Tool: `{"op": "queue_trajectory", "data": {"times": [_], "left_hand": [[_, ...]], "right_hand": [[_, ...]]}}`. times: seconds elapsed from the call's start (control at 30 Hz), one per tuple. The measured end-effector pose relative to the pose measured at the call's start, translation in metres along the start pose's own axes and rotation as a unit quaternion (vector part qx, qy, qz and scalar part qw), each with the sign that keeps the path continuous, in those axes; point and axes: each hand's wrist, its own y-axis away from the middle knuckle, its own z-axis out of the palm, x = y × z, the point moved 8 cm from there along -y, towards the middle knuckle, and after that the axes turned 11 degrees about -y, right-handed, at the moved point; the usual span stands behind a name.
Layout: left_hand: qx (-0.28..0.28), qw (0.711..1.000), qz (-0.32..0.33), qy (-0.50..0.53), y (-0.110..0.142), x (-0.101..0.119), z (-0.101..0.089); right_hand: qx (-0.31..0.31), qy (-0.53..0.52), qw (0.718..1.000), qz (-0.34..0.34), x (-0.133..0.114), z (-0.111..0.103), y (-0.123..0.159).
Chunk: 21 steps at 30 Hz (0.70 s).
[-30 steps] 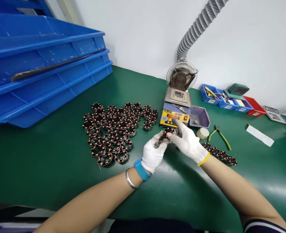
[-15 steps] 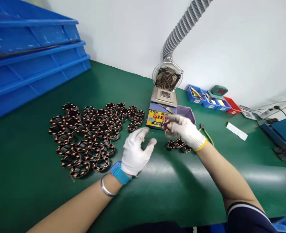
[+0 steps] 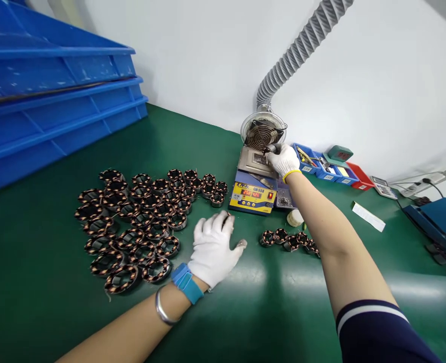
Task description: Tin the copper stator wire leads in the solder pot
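Right hand (image 3: 285,160): fingers clamped on one ring (image 3: 270,149), above the pot (image 3: 246,160). Left hand (image 3: 214,248): thumb and fingers apart. Looks partway: big cluster (image 3: 144,218) left, short row (image 3: 291,247) right; which is finished, cannot tell.

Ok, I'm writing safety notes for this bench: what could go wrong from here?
The right hand holds a dark ring close to the metal top of the yellow-fronted machine; if that top is hot, the hand could get burned. The ring might also slip from its grip. The left hand, beside the crowded rings, could nudge some out of place.
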Motion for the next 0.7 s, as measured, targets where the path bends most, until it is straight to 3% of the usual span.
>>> {"op": "queue_trajectory", "data": {"times": [0.13, 0.27, 0.47, 0.7], "left_hand": [[-0.005, 0.999, 0.027, 0.032, 0.004, 0.012, -0.004], [-0.002, 0.999, 0.019, 0.044, 0.004, 0.007, 0.001], [-0.062, 0.994, 0.021, 0.082, 0.0, 0.004, 0.011], [-0.075, 0.994, 0.019, 0.079, -0.001, 0.006, 0.011]], "right_hand": [[-0.002, 0.03, 1.0, 0.006, 0.002, 0.004, 0.002], [-0.006, 0.041, 0.999, 0.014, 0.005, 0.005, 0.003], [-0.012, 0.011, 1.0, 0.014, 0.005, 0.004, 0.0], [0.0, 0.019, 1.0, 0.013, 0.003, 0.003, 0.003]]}}
